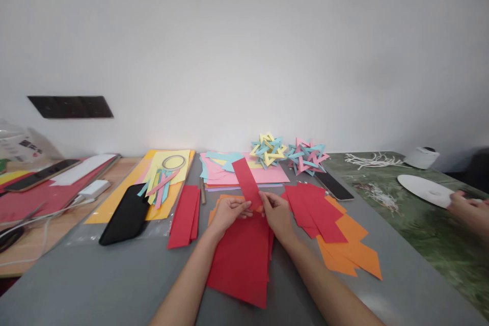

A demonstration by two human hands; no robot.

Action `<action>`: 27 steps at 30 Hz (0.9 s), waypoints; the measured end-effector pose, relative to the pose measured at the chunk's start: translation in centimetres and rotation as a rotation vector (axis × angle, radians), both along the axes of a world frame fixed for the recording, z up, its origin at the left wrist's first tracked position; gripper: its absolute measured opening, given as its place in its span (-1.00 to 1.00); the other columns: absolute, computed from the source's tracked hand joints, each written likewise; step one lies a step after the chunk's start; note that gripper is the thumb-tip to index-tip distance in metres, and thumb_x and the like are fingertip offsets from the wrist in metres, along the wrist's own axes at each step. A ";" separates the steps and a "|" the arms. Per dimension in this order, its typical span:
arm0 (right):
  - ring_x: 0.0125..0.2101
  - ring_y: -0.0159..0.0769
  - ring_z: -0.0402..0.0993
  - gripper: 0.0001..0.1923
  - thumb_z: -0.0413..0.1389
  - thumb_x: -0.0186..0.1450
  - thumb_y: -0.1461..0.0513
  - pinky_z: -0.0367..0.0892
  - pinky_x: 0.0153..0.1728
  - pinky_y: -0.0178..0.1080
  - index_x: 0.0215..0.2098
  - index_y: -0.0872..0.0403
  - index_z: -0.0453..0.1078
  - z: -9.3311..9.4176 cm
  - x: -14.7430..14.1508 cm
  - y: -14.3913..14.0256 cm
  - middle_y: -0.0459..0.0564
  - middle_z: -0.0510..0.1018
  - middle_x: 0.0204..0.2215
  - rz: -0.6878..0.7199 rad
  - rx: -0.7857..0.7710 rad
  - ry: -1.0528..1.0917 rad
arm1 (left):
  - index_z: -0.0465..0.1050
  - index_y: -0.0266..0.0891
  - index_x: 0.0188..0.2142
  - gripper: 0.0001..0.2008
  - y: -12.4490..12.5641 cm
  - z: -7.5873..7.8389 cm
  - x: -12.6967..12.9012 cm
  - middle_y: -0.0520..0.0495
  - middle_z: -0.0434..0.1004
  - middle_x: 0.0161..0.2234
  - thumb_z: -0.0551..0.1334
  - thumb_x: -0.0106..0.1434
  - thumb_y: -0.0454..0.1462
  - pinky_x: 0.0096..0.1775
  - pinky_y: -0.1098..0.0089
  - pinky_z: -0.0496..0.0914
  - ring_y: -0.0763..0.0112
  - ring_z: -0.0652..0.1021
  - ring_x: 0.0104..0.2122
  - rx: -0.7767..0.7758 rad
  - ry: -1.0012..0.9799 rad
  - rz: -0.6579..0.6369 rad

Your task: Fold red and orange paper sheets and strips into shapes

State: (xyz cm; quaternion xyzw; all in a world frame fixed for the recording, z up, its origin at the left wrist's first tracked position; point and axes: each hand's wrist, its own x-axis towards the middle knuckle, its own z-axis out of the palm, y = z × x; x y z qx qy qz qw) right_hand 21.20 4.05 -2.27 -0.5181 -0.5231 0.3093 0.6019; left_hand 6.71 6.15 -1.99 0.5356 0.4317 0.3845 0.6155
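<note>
My left hand (228, 212) and my right hand (275, 212) both pinch the near end of a narrow red paper strip (246, 179), which slants up and away from me. Under my hands lies a stack of red paper sheets (241, 260) on the grey table (95, 280). A small pile of folded red strips (185, 215) sits to the left of my left hand. More red pieces (315, 209) overlap orange paper pieces (353, 252) to the right of my right hand.
Behind lie pink and blue sheets (267, 173), two woven paper stars (288, 154), a yellow sheet with strips and a tape ring (168, 173), a black phone (126, 216) and another phone (335, 186). Another person's hand (468, 211) rests by a white disc (424, 189) at right.
</note>
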 end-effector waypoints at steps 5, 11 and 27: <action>-0.72 -0.38 0.28 -0.62 0.01 0.10 -0.01 0.23 -0.66 -0.34 -0.44 0.14 0.40 -0.2 0.0 0.3 -0.10 0.39 -0.72 0.039 -0.028 0.070 | 0.44 -0.27 -0.47 -0.75 0.2 -0.2 0.0 -0.03 0.54 -0.56 0.26 -0.06 -0.12 -0.44 0.50 0.36 0.41 0.53 -0.49 0.003 0.000 0.000; -0.75 -0.41 0.25 -0.66 0.02 0.10 0.01 0.19 -0.69 -0.36 -0.53 0.13 0.39 -0.3 0.2 0.5 -0.14 0.35 -0.78 0.099 -0.046 0.105 | 0.39 -0.26 -0.47 -0.77 0.2 -0.4 0.3 0.02 0.50 -0.60 0.28 -0.07 -0.15 -0.49 0.50 0.33 0.47 0.49 -0.60 0.057 -0.052 0.079; -0.50 -0.26 0.46 -0.74 0.14 -0.01 0.07 0.36 -0.46 -0.27 -0.48 0.11 0.44 -1.2 1.0 1.5 -0.02 0.56 -0.51 0.026 -0.036 0.232 | 0.39 -0.29 -0.31 -0.60 0.0 -0.2 0.3 0.00 0.50 -0.67 0.32 -0.16 -0.15 -0.53 0.45 0.34 0.41 0.48 -0.63 0.113 0.078 -0.035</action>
